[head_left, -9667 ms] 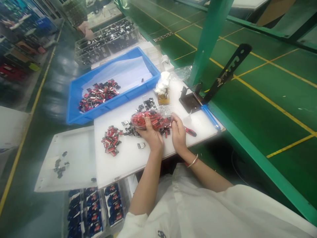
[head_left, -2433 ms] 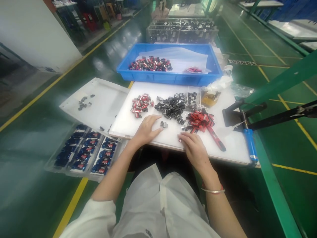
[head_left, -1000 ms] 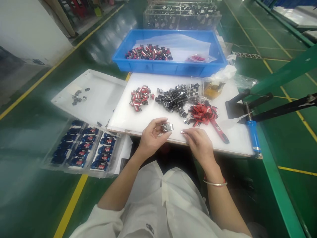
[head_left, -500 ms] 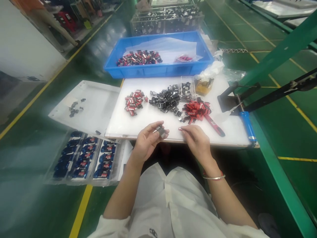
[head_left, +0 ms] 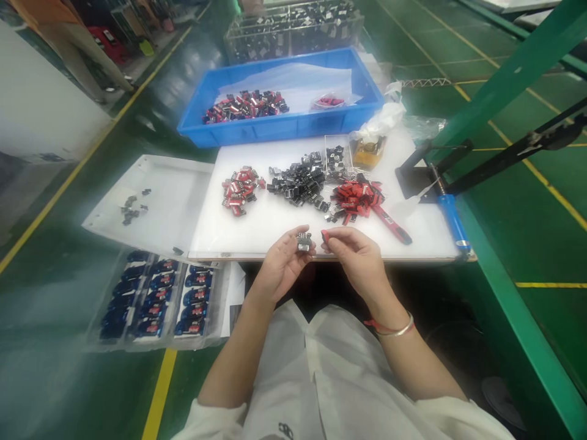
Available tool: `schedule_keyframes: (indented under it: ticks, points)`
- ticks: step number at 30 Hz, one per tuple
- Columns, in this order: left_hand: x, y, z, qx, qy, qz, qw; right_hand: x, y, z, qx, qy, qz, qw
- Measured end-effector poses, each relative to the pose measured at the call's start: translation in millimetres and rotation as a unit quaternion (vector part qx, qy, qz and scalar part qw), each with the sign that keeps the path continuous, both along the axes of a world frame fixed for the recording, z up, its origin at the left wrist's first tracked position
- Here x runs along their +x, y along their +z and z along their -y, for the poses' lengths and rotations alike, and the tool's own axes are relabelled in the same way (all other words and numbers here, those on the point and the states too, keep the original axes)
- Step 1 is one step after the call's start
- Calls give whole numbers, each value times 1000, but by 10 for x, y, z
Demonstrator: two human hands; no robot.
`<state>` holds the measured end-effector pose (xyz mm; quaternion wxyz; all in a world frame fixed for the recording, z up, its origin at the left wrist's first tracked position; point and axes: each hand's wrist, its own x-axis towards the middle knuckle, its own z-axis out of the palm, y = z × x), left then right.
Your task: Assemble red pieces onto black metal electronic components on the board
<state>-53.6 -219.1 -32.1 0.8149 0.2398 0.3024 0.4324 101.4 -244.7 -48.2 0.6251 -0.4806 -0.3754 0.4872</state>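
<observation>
My left hand (head_left: pixel 282 267) is cupped just over the board's front edge, holding a small metal-and-black connector (head_left: pixel 303 242) at its fingertips. My right hand (head_left: pixel 355 256) is close beside it, pinching a small red piece (head_left: pixel 324 236) between finger and thumb. On the white board (head_left: pixel 257 239) lie a red-and-black pile of parts (head_left: pixel 238 190), a black pile (head_left: pixel 298 185) and a red pile (head_left: pixel 355 200). A red-handled tool (head_left: pixel 393 225) rests to the right of the red pile.
A blue tray (head_left: pixel 275 131) with parts on plastic film stands behind the board. A white tray (head_left: pixel 169 201) and a blister pack of blue items (head_left: pixel 156 299) sit to the left. A blue-handled black jig (head_left: pixel 452 220) and a green frame (head_left: pixel 504 318) stand at the right.
My right hand has lifted from the board with the red piece in its fingers. My left hand has turned the connector upright, and the view has shifted slightly.
</observation>
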Motion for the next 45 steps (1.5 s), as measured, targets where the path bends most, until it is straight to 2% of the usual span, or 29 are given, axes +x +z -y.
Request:
schedule_keyframes:
  ticks: [10, 18, 27, 39, 45]
  points:
    - [125, 2, -86, -51, 3, -13, 999, 1, -97, -71, -49, -11, -33, 998]
    - [163, 19, -97, -49, -4, -25, 998, -71, -38, -70, -6, -43, 50, 998]
    - [164, -19, -89, -41, -8, -25, 999, -54, -15, -29, 33, -61, 166, 984]
    - [163, -32, -95, -42, -10, -10, 999, 20, 11, -50, 135, -39, 300, 944]
    - [172, -23, -102, -82, 11, 6, 997, 52, 41, -94, 193, -21, 398, 897]
